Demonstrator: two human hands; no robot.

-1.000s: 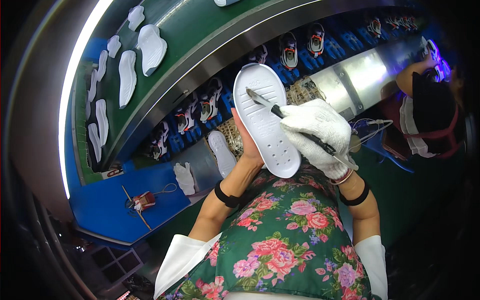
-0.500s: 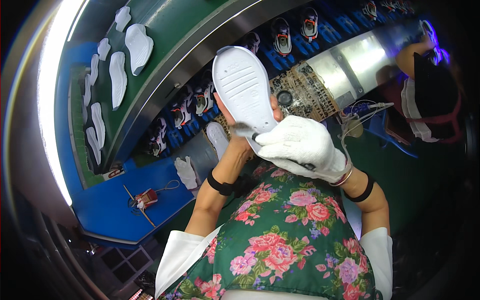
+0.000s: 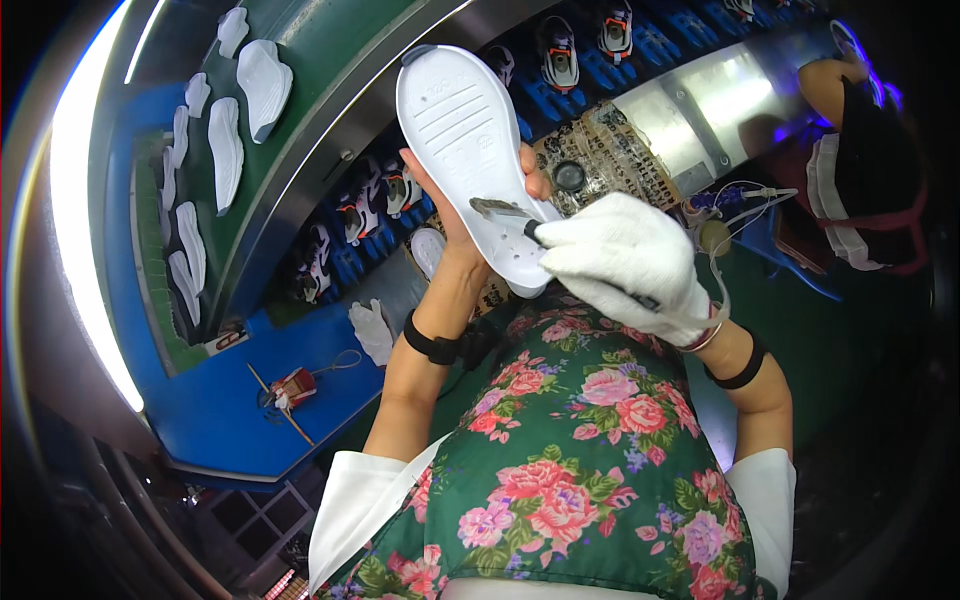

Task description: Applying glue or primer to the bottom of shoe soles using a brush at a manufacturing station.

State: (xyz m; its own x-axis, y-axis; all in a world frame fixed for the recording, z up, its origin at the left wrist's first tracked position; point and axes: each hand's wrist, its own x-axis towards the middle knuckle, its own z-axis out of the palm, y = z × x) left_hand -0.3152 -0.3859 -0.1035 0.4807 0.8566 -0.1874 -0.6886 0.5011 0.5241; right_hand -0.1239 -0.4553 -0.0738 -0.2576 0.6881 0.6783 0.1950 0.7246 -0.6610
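Note:
A white shoe sole (image 3: 465,130) lies tilted in my bare left hand (image 3: 455,225), its grooved inner face up. The fingers wrap round its edges at the middle, and the palm is hidden beneath. My right hand (image 3: 630,262), in a white knitted glove, pinches a small brush (image 3: 500,208) with a dark handle end and greyish bristles. The brush tip is over the sole's midsection, apparently touching it. Below my left forearm's far side, part of a second white sole (image 3: 428,250) shows.
White soles (image 3: 226,155) lie on a green belt (image 3: 330,50) behind a metal rail. Shoes (image 3: 558,62) stand on blue holders beyond. A round black lid (image 3: 570,177) sits on a taped cardboard surface. A glove (image 3: 372,332) and red box (image 3: 293,388) rest on a blue table (image 3: 230,425). Another person (image 3: 835,95) works at right.
The sole has shifted up and left with my left hand. My right hand has moved slightly right and down, and the brush now shows more clearly over the sole's middle.

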